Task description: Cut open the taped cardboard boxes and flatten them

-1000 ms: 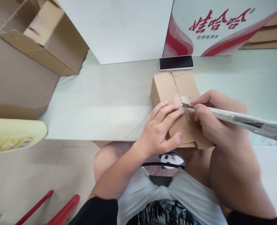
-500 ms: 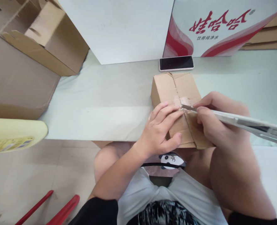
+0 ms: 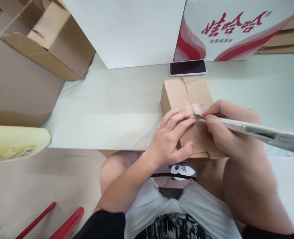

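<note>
A small brown cardboard box (image 3: 194, 96) sits at the table's near edge, its top seam crossed by clear tape (image 3: 197, 108) near the middle. Flat on the box's top, with fingers spread, lies my left hand (image 3: 171, 136). My right hand (image 3: 236, 129) is closed around a white utility knife (image 3: 256, 131). The blade dips into the seam by the tape, just right of my left fingertips. How deep the tip goes is hidden.
Behind the box lies a phone (image 3: 188, 67), in front of a large white box (image 3: 137, 33) and a red-and-white carton (image 3: 224, 30). An opened cardboard box (image 3: 69, 46) stands at the back left. A pale yellow bottle (image 3: 17, 141) juts in at the left.
The knife blade has moved slightly toward me and right along the seam, and my right hand with it. My left hand stays in place on the box.
</note>
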Demonstrator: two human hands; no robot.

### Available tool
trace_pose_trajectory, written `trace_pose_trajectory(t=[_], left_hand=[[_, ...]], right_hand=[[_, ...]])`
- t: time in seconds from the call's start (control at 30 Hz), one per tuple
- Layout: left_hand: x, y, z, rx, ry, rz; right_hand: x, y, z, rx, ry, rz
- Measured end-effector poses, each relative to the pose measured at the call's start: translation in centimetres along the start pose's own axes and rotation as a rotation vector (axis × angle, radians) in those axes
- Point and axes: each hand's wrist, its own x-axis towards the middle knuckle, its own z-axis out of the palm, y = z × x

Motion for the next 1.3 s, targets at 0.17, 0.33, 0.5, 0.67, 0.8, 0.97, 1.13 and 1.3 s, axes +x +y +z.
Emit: trace_pose_trajectory(t=[0.17,0.33,0.5,0.67,0.8,0.97,1.13,1.3], left_hand=[[0.06,-0.06,-0.07,-0.001,-0.005,0.012],[0.08,-0.17,-0.11,-0.019,0.008,0.02],[0.1,-0.18,-0.1,-0.032,0.021,0.028],[-0.04,-0.32,0.0,-0.033,0.025,0.022],[-0.02,-0.34,0.0,-0.033,0.031,0.031],[0.06,-0.32,-0.07,-0.035,0.026,0.035],[-0.01,-0.31,0.04,-0.032,0.026,0.027],[-0.06,-0.21,0.11,-0.028,0.016,0.01]], right_hand=[[-0.36,0.18,-0.02,0.088,0.053,-0.001],[-0.46,0.16,0.2,0.121,0.09,0.007],[-0.61,0.12,0.26,0.131,0.097,-0.007],[-0.77,0.19,0.35,0.164,0.129,-0.015],[-0.77,0.24,0.33,0.157,0.13,-0.029],[-0.87,0.18,0.25,0.164,0.123,-0.013],[-0.81,0.39,0.1,0.158,0.104,-0.02],[-0.42,0.49,-0.01,0.082,0.045,-0.065]])
